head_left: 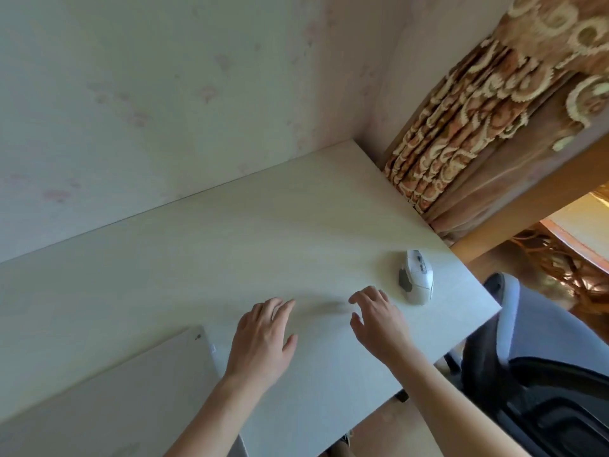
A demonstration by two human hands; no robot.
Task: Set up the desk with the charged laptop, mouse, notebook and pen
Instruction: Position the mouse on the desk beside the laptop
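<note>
A white computer mouse with grey side buttons lies on the pale desk near its right edge. My right hand hovers just left of the mouse, fingers spread and relaxed, holding nothing. My left hand floats over the desk's front middle, fingers straight, palm down, also holding nothing. No laptop, notebook or pen shows in view.
A pale flat panel sits at the front left, beside the desk. A patterned curtain hangs at the desk's back right corner. A dark office chair stands to the right. The wall runs along the desk's back edge.
</note>
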